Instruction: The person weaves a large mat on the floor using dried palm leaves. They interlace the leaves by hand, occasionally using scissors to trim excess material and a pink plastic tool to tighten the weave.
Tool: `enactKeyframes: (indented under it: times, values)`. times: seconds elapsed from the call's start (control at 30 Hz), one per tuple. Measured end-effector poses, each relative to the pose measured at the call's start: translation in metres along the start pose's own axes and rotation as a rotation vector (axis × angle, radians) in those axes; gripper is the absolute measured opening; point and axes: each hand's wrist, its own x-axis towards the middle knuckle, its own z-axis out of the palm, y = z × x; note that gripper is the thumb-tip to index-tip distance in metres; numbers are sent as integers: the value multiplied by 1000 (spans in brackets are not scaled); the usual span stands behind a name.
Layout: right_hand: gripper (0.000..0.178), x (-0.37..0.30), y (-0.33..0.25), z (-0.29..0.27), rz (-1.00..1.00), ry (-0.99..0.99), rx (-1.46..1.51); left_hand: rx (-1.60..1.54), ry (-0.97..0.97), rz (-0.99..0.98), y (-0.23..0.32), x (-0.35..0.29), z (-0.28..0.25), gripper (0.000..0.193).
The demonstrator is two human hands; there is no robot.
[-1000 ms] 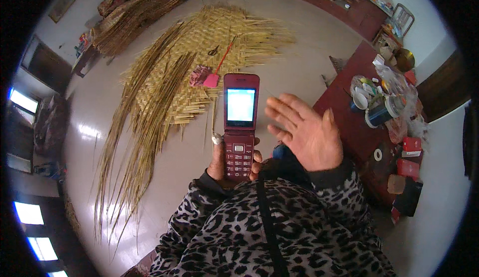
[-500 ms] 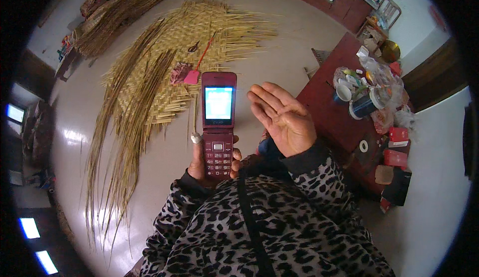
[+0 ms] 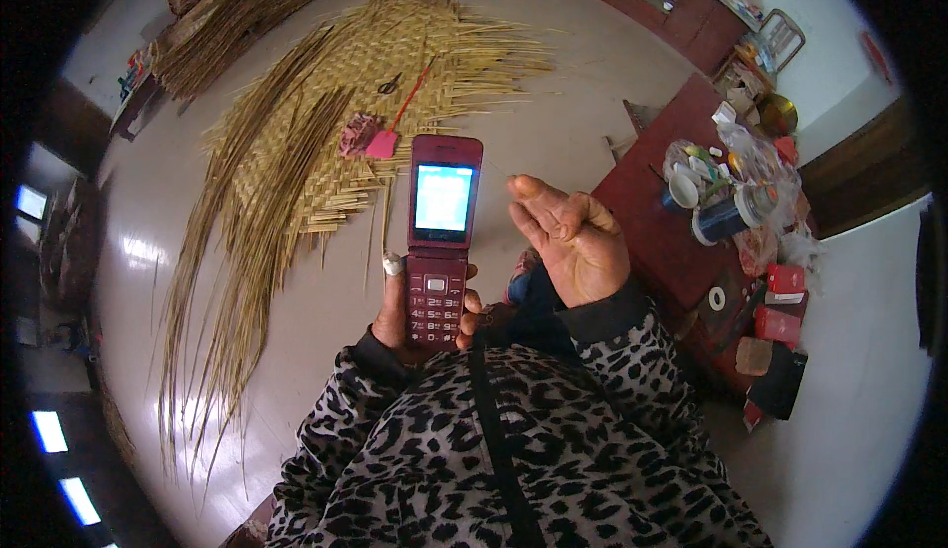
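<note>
A dark red flip phone (image 3: 437, 296) stands unfolded in front of me, its screen lit bright blue-white above a keypad with pale keys. My left hand (image 3: 391, 311) is closed round its lower half, thumb along the left edge and fingertips on the right edge. The thumb has a whitish wrapping (image 3: 393, 264) near its tip. To the right of the phone and apart from it, my right hand (image 3: 583, 252) is raised with the palm side showing. Some of its fingers stretch toward the phone while others bend; nothing shows in it.
Beyond the phone, a partly woven straw mat (image 3: 296, 143) with long loose strands lies on the floor. Scissors (image 3: 389, 84), a pink tag (image 3: 382, 144) and a crumpled pink cloth (image 3: 359, 133) rest on it. At right, a red table (image 3: 642, 188) bears jars, bags and boxes.
My right hand's fingers, stretched out together before, are now partly bent. The phone sits slightly further right in view, still in my left hand.
</note>
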Motion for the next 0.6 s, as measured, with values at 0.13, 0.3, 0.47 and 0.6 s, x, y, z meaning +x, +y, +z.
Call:
enactKeyframes:
  times: [0.13, 0.3, 0.47, 0.6]
  values:
    - [13, 1, 1, -3, -4, 12, -14, -29, 37, -16, 1, -2, 4, 92]
    - [13, 0, -1, -4, 27, 78, 7, -47, 31, -34, 0, -4, 1, 92]
    - [12, 0, 0, -8, 18, 115, 7, -65, -112, -35, -2, -2, -7, 93]
    - [14, 0, -2, -9, 24, 127, 7, -98, -129, -23, -4, -2, -9, 92]
